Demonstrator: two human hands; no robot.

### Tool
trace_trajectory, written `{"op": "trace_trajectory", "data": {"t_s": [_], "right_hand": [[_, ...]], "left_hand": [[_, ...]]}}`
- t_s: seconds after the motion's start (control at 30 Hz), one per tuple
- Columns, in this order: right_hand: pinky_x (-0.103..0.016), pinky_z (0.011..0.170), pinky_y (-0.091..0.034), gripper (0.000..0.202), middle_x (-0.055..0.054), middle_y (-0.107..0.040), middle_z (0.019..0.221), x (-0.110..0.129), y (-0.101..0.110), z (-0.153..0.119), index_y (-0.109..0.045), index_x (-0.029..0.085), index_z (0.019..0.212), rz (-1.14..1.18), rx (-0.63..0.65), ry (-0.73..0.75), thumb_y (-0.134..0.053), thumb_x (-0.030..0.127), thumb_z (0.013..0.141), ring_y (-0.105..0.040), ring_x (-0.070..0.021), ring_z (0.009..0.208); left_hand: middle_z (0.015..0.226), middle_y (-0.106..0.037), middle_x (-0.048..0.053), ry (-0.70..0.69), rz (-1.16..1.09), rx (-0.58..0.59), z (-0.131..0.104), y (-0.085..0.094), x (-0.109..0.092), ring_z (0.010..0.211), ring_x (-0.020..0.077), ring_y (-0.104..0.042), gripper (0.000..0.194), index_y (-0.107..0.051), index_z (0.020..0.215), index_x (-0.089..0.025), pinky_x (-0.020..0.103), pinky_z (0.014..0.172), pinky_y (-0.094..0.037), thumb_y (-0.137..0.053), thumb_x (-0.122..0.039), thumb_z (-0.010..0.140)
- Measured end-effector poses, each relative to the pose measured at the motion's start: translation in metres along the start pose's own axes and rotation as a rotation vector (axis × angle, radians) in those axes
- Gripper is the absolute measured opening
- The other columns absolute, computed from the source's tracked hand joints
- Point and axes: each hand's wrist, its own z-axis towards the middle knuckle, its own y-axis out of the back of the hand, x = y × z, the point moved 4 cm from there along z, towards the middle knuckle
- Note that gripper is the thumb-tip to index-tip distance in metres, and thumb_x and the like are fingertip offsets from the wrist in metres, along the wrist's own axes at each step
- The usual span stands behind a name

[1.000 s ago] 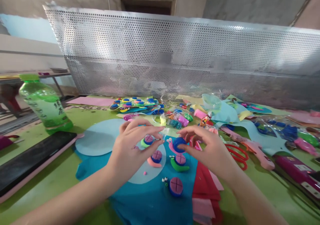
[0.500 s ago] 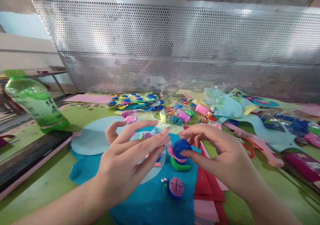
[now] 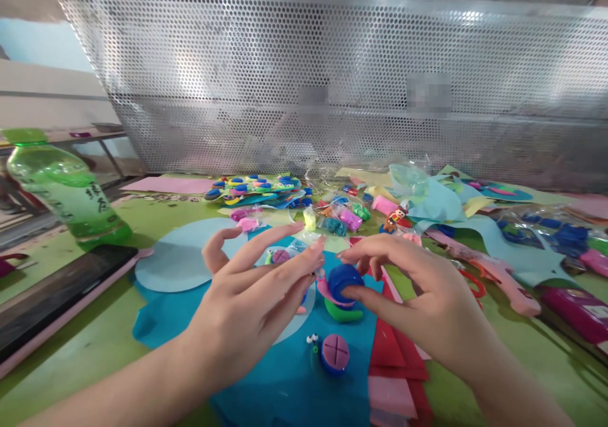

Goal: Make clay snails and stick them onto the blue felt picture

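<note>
A clay snail with a blue coiled shell (image 3: 344, 281) and a pink body is pinched between the thumb and fingers of my right hand (image 3: 413, 287). Just left of the snail's pink head, the fingertips of my left hand (image 3: 266, 281) come close together; anything between them is too small to make out. Below the held snail shows a green clay strip (image 3: 342, 313); whether they touch I cannot tell. Nearer to me, another snail (image 3: 335, 353) with a purple scored shell and white eyes sits on the blue sheet (image 3: 294, 389). A similar snail (image 3: 280, 256) is partly hidden behind my left hand.
On the left stand a green bottle (image 3: 66, 192) and a phone (image 3: 61, 300). Finished clay pieces (image 3: 256, 187) are stacked at the back. Bagged clay lumps (image 3: 349, 218), a toy figure (image 3: 394, 220), pink-handled scissors (image 3: 494, 275) and red sheets (image 3: 396, 354) lie around. A perforated metal panel (image 3: 304, 66) rises behind.
The hands and the held snail stay almost in place. My left fingertips have shifted very slightly, and the whole view has moved a little.
</note>
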Motion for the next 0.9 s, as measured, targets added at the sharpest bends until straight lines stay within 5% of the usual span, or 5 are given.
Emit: {"op": "trace_trajectory", "data": {"t_s": [0.53, 0.9], "right_hand": [[-0.019, 0.063, -0.047, 0.023, 0.004, -0.064, 0.088, 0.004, 0.001, 0.000, -0.059, 0.025, 0.094, 0.058, 0.017, 0.004, -0.068, 0.022, 0.073, -0.055, -0.0102, 0.070], [-0.019, 0.065, -0.046, 0.024, 0.006, -0.063, 0.091, 0.000, 0.003, -0.001, -0.058, 0.027, 0.096, 0.092, 0.024, -0.019, -0.067, 0.023, 0.074, -0.054, -0.0089, 0.073]], "left_hand": [[0.088, -0.072, -0.003, -0.003, -0.038, -0.024, 0.001, 0.003, -0.003, 0.104, 0.0206, -0.058, 0.029, -0.054, 0.105, -0.025, 0.041, 0.092, -0.032, -0.060, -0.013, 0.080], [0.087, -0.071, -0.006, 0.278, -0.315, 0.119, 0.002, -0.005, 0.008, 0.099, 0.0165, -0.058, 0.029, -0.048, 0.114, -0.028, 0.039, 0.090, -0.034, -0.051, -0.025, 0.085]]}}
